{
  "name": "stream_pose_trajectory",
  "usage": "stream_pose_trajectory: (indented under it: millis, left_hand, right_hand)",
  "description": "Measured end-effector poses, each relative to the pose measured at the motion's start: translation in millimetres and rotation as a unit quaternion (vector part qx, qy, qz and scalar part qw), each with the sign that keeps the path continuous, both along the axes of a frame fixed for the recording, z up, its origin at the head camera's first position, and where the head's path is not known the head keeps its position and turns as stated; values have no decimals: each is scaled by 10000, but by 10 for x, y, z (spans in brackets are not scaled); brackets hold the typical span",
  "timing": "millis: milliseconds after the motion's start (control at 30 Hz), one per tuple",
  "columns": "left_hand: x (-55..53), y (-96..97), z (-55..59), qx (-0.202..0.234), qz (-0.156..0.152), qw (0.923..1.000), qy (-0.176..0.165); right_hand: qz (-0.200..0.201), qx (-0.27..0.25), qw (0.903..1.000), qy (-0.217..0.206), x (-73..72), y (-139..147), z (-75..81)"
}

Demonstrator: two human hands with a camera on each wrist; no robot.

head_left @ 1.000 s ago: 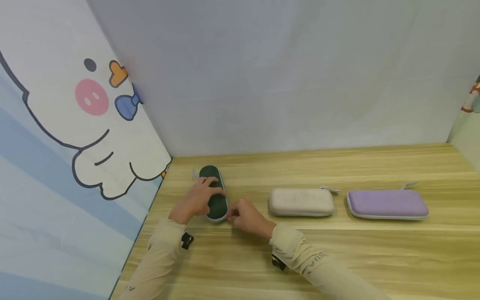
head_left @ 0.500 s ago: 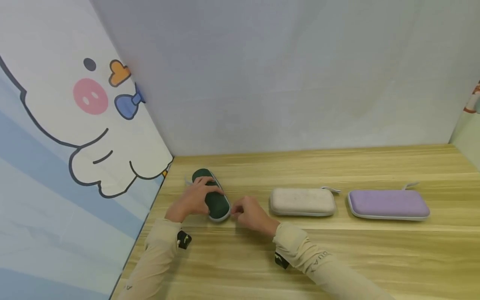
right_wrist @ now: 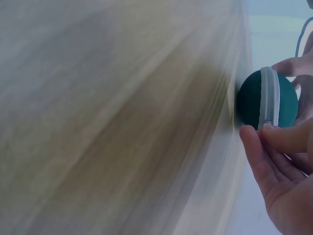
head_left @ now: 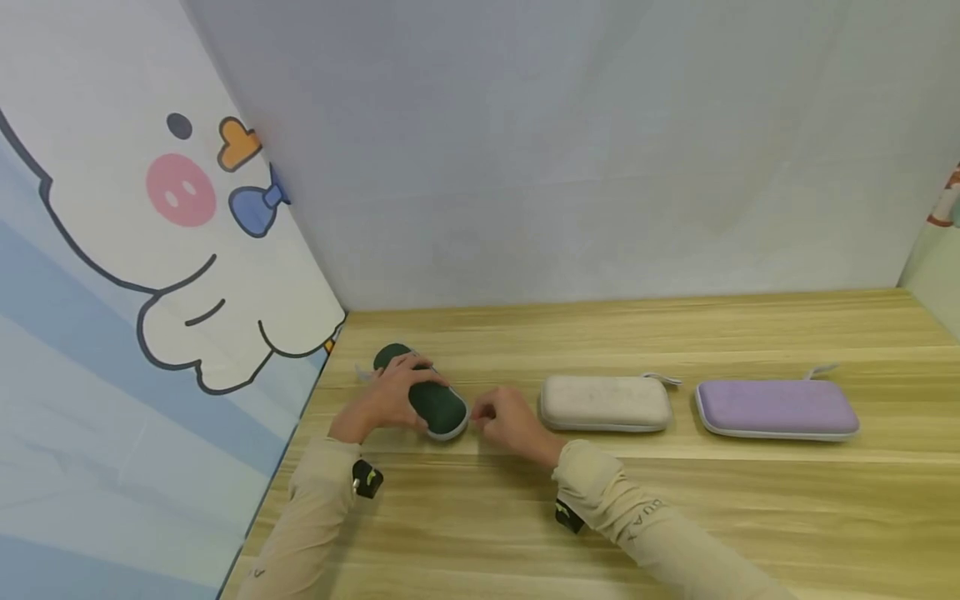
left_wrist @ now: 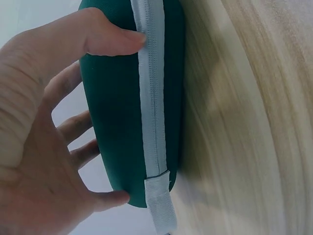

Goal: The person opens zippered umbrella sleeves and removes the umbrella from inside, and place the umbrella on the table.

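A dark green zippered case (head_left: 441, 408) lies slanted at the left of the table. My left hand (head_left: 392, 393) grips it from above, thumb on the near side and fingers spread across the top. Along the side seen in the left wrist view, the pale grey zipper (left_wrist: 152, 98) has its teeth joined, and a grey fabric loop (left_wrist: 160, 203) sticks out at its end. At the case's near right end is my right hand (head_left: 510, 423); in the right wrist view its thumb and index finger pinch the small zipper pull (right_wrist: 268, 125), which they largely hide.
A beige case (head_left: 604, 404) lies right of my right hand, and a purple case (head_left: 776, 408) farther right, both with grey loops. Behind the wooden table (head_left: 480, 525) hangs a pale curtain (head_left: 562, 150). A cartoon-printed panel (head_left: 247, 275) borders the left edge.
The green case has turned under my left hand, its far end swinging left and its near end shifting right. My right hand has moved slightly right with that end.
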State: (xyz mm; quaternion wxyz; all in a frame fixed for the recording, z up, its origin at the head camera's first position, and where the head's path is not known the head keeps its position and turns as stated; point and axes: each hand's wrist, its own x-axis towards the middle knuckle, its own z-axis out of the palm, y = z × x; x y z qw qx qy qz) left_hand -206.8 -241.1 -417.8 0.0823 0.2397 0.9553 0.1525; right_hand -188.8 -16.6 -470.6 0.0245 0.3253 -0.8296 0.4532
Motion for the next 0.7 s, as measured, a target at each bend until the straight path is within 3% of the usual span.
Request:
stream_pose_trajectory:
  millis: [333,700]
  left_hand:
    - [25,-11,-40,285,251,9992,-117]
    - [22,-9,-83,214,475,9986,124]
  right_hand:
    - [-70,-79,9999,27,-9,23,4]
    - [-121,-175,9997,-119,-1,68,16]
